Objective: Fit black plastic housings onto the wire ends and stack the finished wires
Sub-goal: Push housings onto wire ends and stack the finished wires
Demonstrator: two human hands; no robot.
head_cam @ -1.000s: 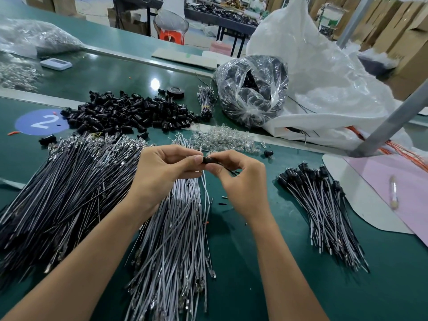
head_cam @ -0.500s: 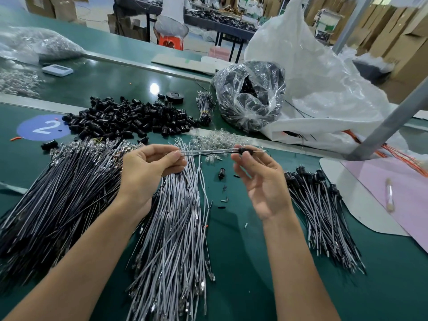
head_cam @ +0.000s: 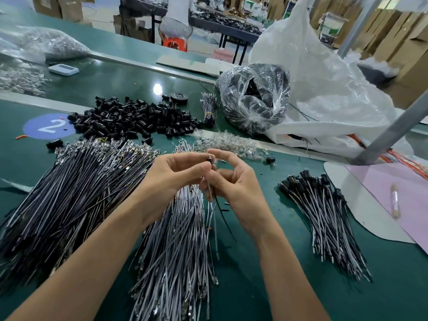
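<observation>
I see both hands up close together over the green table (head_cam: 254, 286). The left hand (head_cam: 176, 172) has its fingers curled, and its thumb and first finger pinch a thin wire (head_cam: 209, 159). The right hand (head_cam: 234, 186) pinches the same wire near its top end. The other fingers of that hand are bent in.

The wire stands almost straight up between the two hands. It has a tiny shiny metal tip at the top. Just under the tip is a short dark bit, but I cannot tell if that is a housing. Below the hands the wire hangs down over the table, thin and dark, next to a pale strand.

The black housings (head_cam: 136, 119) lie in a big loose heap far back on the table. They are small, round and shiny, like little cups. One housing (head_cam: 269, 159) sits alone, near the right hand.

Under the hands lies a long pile of grey wires (head_cam: 178, 239) with metal ends. To the left is a much bigger pile of dark wires (head_cam: 69, 193), fanned out. To the right, well apart, is the finished stack (head_cam: 324, 216). Those wires all point the same way, with black housings on their far ends.

A pile of clear bits (head_cam: 227, 143) glitters just behind the hands. Behind that sits a clear bag (head_cam: 254, 98) full of black parts, leaning on a big white bag (head_cam: 324, 77). A blue spot (head_cam: 49, 126) with a 2 on it is on the left.
</observation>
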